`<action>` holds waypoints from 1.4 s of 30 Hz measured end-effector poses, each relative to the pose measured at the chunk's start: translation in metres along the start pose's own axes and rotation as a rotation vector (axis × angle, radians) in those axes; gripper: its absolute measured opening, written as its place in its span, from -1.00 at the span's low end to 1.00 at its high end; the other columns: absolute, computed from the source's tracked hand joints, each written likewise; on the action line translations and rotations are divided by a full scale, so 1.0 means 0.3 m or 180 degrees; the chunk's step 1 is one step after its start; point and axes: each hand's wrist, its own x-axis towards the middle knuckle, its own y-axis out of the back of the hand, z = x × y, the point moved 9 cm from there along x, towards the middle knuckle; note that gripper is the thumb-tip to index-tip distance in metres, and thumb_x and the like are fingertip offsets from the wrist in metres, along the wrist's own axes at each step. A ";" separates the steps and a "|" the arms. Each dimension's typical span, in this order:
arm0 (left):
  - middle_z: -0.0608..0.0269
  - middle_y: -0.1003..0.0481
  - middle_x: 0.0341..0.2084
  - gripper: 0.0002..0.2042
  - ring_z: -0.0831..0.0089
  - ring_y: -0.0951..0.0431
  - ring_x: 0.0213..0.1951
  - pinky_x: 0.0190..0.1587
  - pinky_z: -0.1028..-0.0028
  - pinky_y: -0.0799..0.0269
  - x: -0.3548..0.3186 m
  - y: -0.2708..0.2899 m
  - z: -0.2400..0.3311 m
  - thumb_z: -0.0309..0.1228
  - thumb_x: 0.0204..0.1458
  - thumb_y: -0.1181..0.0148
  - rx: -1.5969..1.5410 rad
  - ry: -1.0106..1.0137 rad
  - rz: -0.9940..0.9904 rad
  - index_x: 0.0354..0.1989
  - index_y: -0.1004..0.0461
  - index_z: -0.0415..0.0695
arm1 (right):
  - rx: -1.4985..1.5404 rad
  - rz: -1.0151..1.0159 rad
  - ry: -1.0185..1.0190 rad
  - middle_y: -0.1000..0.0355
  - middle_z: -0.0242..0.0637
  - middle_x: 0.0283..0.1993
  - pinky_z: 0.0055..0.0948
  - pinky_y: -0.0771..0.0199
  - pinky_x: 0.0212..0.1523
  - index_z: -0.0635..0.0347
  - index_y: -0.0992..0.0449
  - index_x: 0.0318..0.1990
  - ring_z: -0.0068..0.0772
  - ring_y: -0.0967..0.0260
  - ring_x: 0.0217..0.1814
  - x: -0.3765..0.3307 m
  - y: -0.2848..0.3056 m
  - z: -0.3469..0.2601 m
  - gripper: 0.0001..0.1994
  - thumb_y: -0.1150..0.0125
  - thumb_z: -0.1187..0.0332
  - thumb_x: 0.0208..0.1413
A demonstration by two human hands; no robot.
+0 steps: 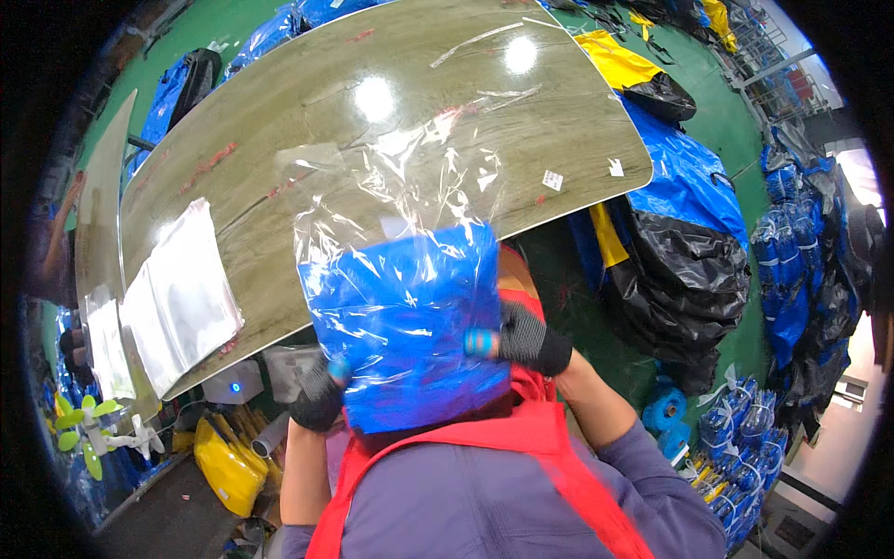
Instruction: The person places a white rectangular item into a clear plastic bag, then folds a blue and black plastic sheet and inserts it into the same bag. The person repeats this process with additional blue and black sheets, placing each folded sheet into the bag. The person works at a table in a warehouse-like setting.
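Note:
In front of my chest is a clear plastic bag [331,210] with a folded blue sheet-like item [410,326] inside. The bag's loose, crinkled upper part lies over the table edge. At the bag's left side my left hand [318,399], in a dark glove with a blue thumb tip, is closed on the edge. My right hand [529,339], gloved alike and slightly blurred, pinches the right edge a little higher up. The blue item fills the bag's lower part and hangs near my red apron [503,436].
A glossy brown table [307,102] stands ahead, with a stack of clear plastic bags [182,293] at its left. Large blue and black sacks [684,252] lie to the right. Tied blue bundles [745,419] and blue twine spools [665,410] sit lower right. A green fan [88,424] stands at left.

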 end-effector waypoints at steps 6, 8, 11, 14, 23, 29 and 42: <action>0.11 -0.36 0.09 -0.27 0.30 -0.40 0.03 0.16 0.25 -0.25 -0.018 0.003 0.013 -0.13 -0.07 -0.33 0.0180 -0.0065 0.0166 0.23 -0.17 -0.23 | 0.0457 0.0266 0.0168 -0.39 -0.17 0.10 -0.31 -0.26 0.20 0.28 -0.26 0.21 -0.32 -0.29 0.17 0.001 0.011 -0.015 -0.33 -0.35 0.14 -0.01; 0.11 -0.37 0.06 -0.28 0.32 -0.43 0.01 0.08 0.31 -0.35 -0.023 0.001 0.036 -0.07 -0.07 -0.30 0.0263 -0.0326 0.0034 0.21 -0.20 -0.22 | 0.0048 0.0310 0.0177 -0.40 -0.18 0.07 -0.32 -0.35 0.12 0.28 -0.29 0.17 -0.35 -0.34 0.11 -0.006 0.003 -0.010 -0.35 -0.37 0.15 -0.03; 0.10 -0.40 0.01 -0.31 0.33 -0.44 -0.03 -0.03 0.35 -0.43 -0.033 0.108 0.030 -0.07 -0.08 -0.33 0.0176 -0.0394 0.0900 0.16 -0.24 -0.21 | -0.0038 0.0281 0.0176 -0.40 -0.20 0.06 -0.32 -0.38 0.10 0.26 -0.31 0.15 -0.38 -0.35 0.07 -0.009 -0.010 0.001 -0.39 -0.36 0.16 -0.02; 0.11 -0.37 0.04 -0.31 0.33 -0.43 0.00 -0.01 0.35 -0.42 -0.003 0.025 -0.021 -0.09 -0.02 -0.28 0.0241 -0.0150 -0.0112 0.21 -0.18 -0.18 | 0.0848 0.0858 0.0614 -0.39 -0.20 0.08 -0.31 -0.25 0.20 0.23 -0.30 0.18 -0.37 -0.28 0.15 -0.006 0.069 -0.023 -0.37 -0.34 0.11 0.00; 0.19 -0.41 -0.01 -0.36 0.36 -0.42 -0.02 0.05 0.32 -0.38 0.036 0.053 -0.017 -0.11 -0.02 -0.30 -0.0093 -0.0277 0.0395 0.17 -0.24 -0.18 | 0.0505 0.0689 0.0190 -0.36 -0.21 0.13 -0.34 -0.28 0.17 0.27 -0.28 0.19 -0.39 -0.28 0.16 0.005 0.051 0.022 -0.34 -0.30 0.06 0.03; 0.13 -0.40 0.02 -0.36 0.33 -0.44 -0.03 0.04 0.32 -0.38 0.032 0.047 -0.020 -0.19 -0.03 -0.31 -0.0445 -0.0298 0.0203 0.19 -0.21 -0.21 | 0.0096 0.0264 0.0282 -0.40 -0.22 0.08 -0.34 -0.28 0.17 0.29 -0.29 0.17 -0.38 -0.30 0.13 0.039 0.019 0.021 -0.37 -0.30 0.07 0.04; 0.10 -0.41 0.03 -0.36 0.31 -0.43 0.01 0.05 0.28 -0.40 0.026 0.062 -0.043 -0.13 0.01 -0.27 -0.0640 -0.0110 0.0589 0.21 -0.22 -0.18 | -0.0208 0.0728 -0.0208 -0.44 -0.20 0.04 -0.35 -0.34 0.11 0.26 -0.34 0.15 -0.39 -0.36 0.06 0.064 0.061 0.055 -0.40 -0.26 0.04 0.07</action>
